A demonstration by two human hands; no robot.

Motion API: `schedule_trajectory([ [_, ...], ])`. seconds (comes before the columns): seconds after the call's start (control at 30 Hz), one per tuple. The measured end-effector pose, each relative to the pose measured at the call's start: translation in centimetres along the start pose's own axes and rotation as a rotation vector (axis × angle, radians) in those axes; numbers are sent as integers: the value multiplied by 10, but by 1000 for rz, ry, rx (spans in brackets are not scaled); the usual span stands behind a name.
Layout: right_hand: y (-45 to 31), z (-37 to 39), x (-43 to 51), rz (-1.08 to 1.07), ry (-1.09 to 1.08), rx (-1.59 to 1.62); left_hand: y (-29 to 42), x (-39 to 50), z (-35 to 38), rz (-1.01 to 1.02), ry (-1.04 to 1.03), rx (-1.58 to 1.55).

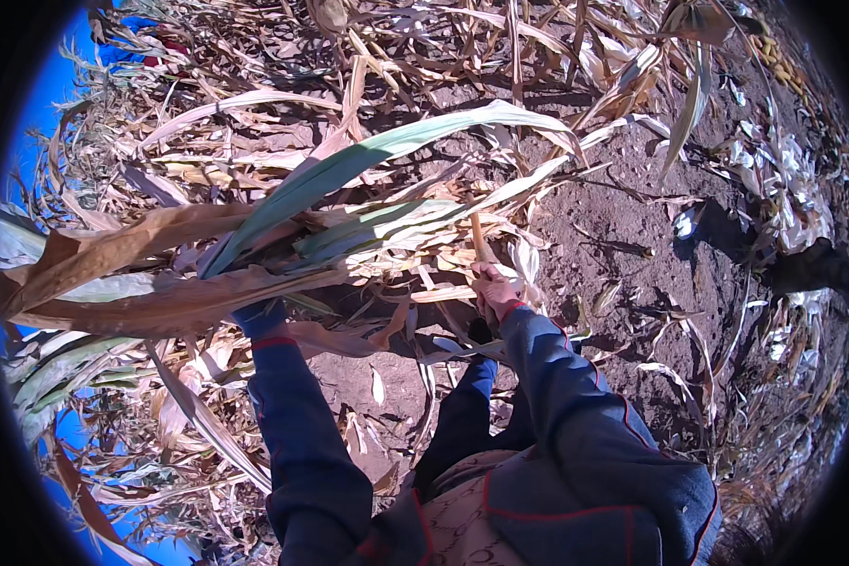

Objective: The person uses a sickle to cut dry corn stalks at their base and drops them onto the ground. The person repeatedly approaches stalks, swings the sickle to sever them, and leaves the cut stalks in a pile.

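My left hand [260, 317], in what looks like a blue glove, is among dry cornstalks and mostly hidden by long leaves. A brown dry corn leaf [163, 301] and a green corn leaf [368, 159] spread over and beyond it. The leaves cover its fingers, so I cannot tell what they grip. My bare right hand [494, 289] is closed around a slim tan stick [478, 237], which points away from me. Whether that is a tool handle or a stalk piece is unclear. Pale husks [527, 262] lie beside this hand.
Corn leaves and stalks [255, 113] litter the ground ahead and left. Bare brown soil [580, 212] shows to the right, with a cut stalk stub [647, 251]. White husks [785, 177] lie at far right, yellow cobs [775, 60] at upper right. Blue and red cloth [131, 46] shows upper left.
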State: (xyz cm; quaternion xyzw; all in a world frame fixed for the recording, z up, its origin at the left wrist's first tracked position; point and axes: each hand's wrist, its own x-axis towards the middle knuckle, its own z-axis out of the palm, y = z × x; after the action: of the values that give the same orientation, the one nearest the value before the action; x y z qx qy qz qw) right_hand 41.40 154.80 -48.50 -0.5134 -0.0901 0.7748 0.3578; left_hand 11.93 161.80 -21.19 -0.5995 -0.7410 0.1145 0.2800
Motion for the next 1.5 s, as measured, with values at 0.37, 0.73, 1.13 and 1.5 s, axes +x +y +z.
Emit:
schedule_trajectory([
  [0.37,-36,-21,-9,-82,-26,-577,8,-17,-6,72,146,-116],
  [0.73,-5,-26,-61,90,-60,79,2,-96,-17,-87,97,-584],
  [1.13,60,-97,-7,-593,10,-1068,10,-133,-30,-652,64,-1254],
  [1.5,-56,-147,-161,-189,113,-392,-76,-158,-63,-917,311,-1455],
])
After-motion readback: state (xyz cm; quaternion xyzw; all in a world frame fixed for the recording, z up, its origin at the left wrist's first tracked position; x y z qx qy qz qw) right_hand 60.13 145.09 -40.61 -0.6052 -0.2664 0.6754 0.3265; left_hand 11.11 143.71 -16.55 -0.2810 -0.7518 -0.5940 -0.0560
